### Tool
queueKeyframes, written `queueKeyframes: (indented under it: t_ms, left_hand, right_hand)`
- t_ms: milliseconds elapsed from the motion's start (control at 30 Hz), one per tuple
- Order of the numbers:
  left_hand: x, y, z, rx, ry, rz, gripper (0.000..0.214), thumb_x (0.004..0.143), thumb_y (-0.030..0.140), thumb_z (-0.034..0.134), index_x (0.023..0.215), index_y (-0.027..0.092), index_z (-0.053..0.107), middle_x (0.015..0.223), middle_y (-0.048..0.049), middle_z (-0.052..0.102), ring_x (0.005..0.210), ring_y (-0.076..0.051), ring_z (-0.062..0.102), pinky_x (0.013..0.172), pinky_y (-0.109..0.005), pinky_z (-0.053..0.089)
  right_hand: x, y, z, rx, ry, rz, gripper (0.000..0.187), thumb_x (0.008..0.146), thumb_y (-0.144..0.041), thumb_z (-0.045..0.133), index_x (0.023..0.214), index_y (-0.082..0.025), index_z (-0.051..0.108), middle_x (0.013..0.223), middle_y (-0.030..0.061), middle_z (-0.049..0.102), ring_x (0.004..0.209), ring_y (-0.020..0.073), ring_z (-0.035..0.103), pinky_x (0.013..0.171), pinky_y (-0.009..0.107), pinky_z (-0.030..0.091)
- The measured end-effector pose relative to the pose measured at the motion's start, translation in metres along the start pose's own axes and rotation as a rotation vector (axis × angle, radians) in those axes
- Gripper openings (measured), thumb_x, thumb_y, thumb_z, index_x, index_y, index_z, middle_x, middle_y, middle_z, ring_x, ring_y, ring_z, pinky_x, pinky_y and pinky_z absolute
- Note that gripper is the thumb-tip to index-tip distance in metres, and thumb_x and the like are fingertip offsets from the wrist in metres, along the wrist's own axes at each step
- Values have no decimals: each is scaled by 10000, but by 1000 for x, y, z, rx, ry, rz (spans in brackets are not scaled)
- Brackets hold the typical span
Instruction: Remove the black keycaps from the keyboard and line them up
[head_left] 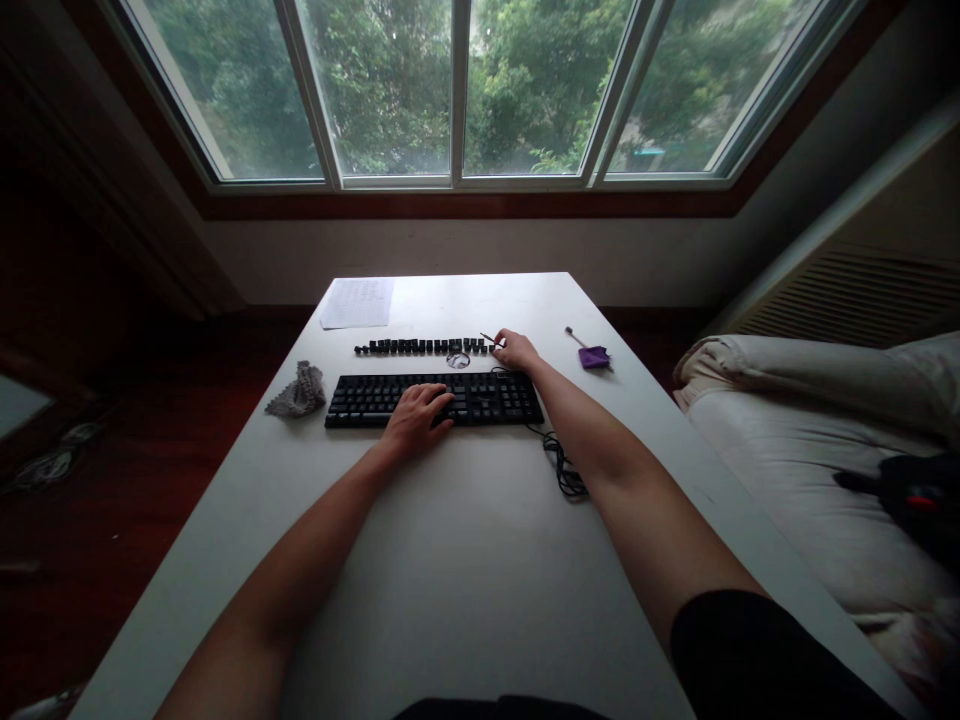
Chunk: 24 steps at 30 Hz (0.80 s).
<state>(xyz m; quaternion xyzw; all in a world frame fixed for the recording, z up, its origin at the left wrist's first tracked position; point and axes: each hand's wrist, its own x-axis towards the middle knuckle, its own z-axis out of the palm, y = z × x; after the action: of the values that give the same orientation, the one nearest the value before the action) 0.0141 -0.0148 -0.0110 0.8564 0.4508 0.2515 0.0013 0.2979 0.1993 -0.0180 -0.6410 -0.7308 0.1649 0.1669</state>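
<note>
A black keyboard (360,402) lies across the white table. My left hand (417,418) rests on its middle, fingers stretched out over the keys, holding nothing. Behind the keyboard runs a row of loose black keycaps (420,346). At the right end of that row, my right hand (516,349) is closed with its fingertips pinching a thin, dark, pointed tool (487,338); its exact kind is too small to tell. A small round dish (457,360) with a pale middle sits between the keycaps and the keyboard.
Left of the keyboard lies a crumpled grey cloth (298,392). A printed sheet (358,303) is at the far left corner. To the right are a small brush (576,336), a purple cloth (595,357) and a coiled black cable (564,468). A pale sofa (780,440) stands beside the table (420,570).
</note>
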Motion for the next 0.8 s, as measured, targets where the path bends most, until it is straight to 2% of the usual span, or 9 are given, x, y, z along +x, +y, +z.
queueKeyframes:
  t_ms: [133, 267, 433, 533, 600, 700, 800]
  left_hand:
    - [0, -2, 1, 11, -3, 1, 457, 920, 386, 635, 1360, 265, 609, 1429, -98, 556, 1300, -311, 498, 1135, -516, 385]
    - [1, -3, 1, 16, 2, 2, 464, 911, 390, 641, 1359, 272, 611, 1420, -96, 563, 1296, -315, 503, 1131, -518, 387]
    - [2, -2, 1, 17, -2, 1, 462, 915, 385, 630, 1358, 256, 610, 1421, -101, 562, 1298, -313, 500, 1138, -514, 379]
    - [2, -3, 2, 16, 3, -8, 457, 910, 378, 636, 1353, 265, 612, 1420, -96, 563, 1299, -312, 499, 1138, -515, 377]
    - [2, -3, 3, 18, 6, -10, 457, 908, 381, 638, 1350, 264, 613, 1417, -95, 565, 1299, -312, 499, 1137, -512, 379]
    - [2, -2, 2, 16, 8, -11, 460, 906, 383, 639, 1348, 262, 613, 1413, -94, 568, 1299, -313, 499, 1138, -509, 380]
    - [2, -1, 1, 11, 8, -17, 460, 901, 374, 642, 1347, 268, 613, 1415, -90, 568, 1303, -312, 500, 1140, -510, 381]
  right_hand:
    - [-5, 2, -7, 66, -19, -2, 372, 814, -393, 728, 1139, -224, 660, 1067, 74, 718, 910, 209, 629, 803, 291, 467]
    - [-14, 2, -19, 132, 50, -35, 290, 888, -396, 633, 1096, -200, 690, 1066, 81, 717, 925, 216, 628, 838, 314, 465]
    - [-32, -1, -43, 259, 58, -186, 347, 978, -361, 472, 1086, -168, 740, 1027, 97, 688, 897, 213, 616, 851, 336, 465]
    - [-46, -1, -60, 254, 118, -278, 335, 968, -363, 496, 1024, -178, 769, 997, 93, 662, 894, 213, 602, 866, 347, 454]
    - [-57, 0, -71, 284, 108, -309, 328, 959, -390, 519, 991, -184, 772, 893, 65, 656, 809, 193, 583, 802, 334, 451]
    - [-74, 4, -82, 407, 67, -302, 329, 923, -459, 592, 1027, -194, 757, 717, 12, 599, 643, 152, 503, 654, 304, 423]
    - [-89, 7, -85, 589, 34, -298, 347, 872, -470, 672, 1087, -205, 733, 747, 11, 609, 632, 139, 506, 605, 288, 436]
